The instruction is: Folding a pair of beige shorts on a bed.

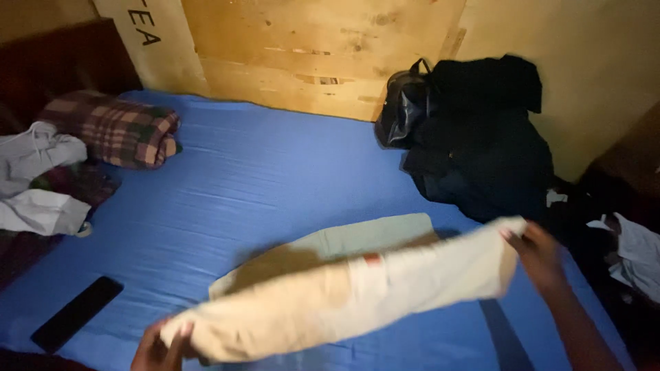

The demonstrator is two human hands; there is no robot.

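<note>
Left hand: low in the head view, fingers curled closed on the near end of a cream-coloured garment. Right hand: fingers pinched shut on the far end of the same garment, at its upper right corner. Cream-coloured garment: stretched between the two hands, lifted above the bed, slanting from lower left to upper right, blurred; a small red-and-white label shows near its middle. Pale green garment: lying flat on the sheet just behind and under the held piece, partly covered by it. Blue sheet: covers the mattress, lightly creased. Black phone: flat on the sheet, near the left hand but apart from it. Plaid blanket: folded, at the far left corner of the bed. Grey and white clothes: heaped at the left edge, beside the blanket. Dark jacket: piled at the far right, with a black bag leaning against it. Plywood board: upright behind the bed.
</note>
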